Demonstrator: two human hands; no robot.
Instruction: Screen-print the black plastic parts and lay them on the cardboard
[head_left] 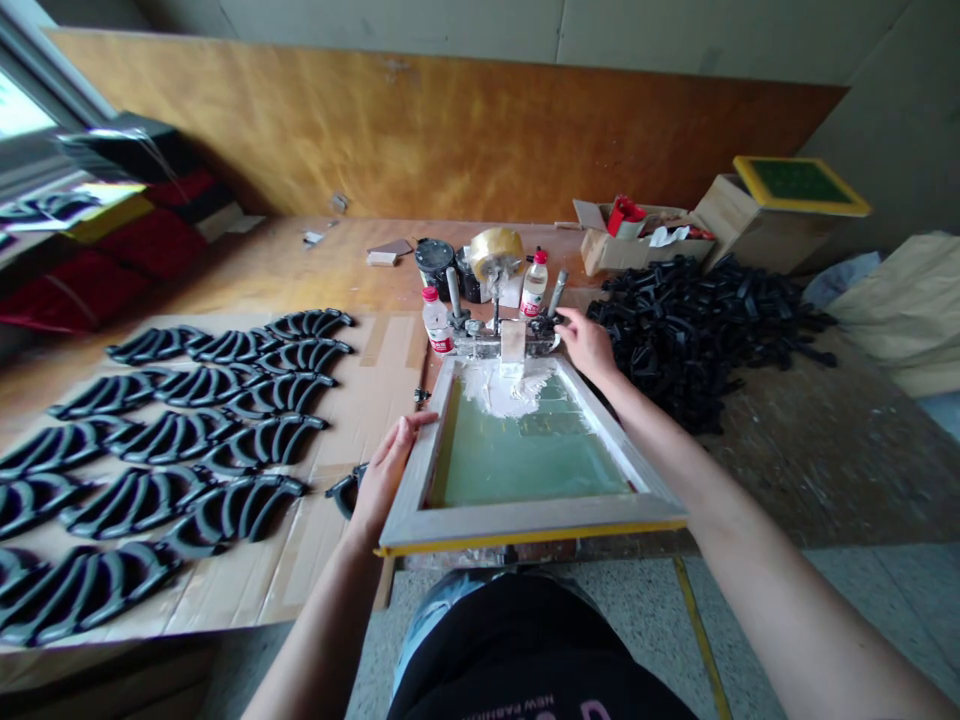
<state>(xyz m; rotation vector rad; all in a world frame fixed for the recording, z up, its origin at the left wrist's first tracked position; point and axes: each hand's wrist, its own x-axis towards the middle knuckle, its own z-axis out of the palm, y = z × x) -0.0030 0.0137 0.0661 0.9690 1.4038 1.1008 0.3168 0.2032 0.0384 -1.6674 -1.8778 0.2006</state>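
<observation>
A screen printing frame [412,525] with a pale green mesh lies in front of me, its far end at a metal hinge clamp [480,345]. White ink [495,392] is spread on the mesh near the clamp, and a squeegee [513,345] stands in it. My left hand [386,470] is closed on the frame's left edge. At the clamp's right end, the fingers of my right hand [589,345] are closed around a knob, which they partly hide. A dark curved piece [346,490] lies beside my left hand, partly covered by it.
Rows of black curved ribbed parts [157,435] lie on cardboard [382,370] at left. A heap of black parts [690,320] is at right. Behind the clamp stand two red-capped bottles [437,320], a dark tub [435,262] and a tape roll [496,252]. Boxes stand farther right.
</observation>
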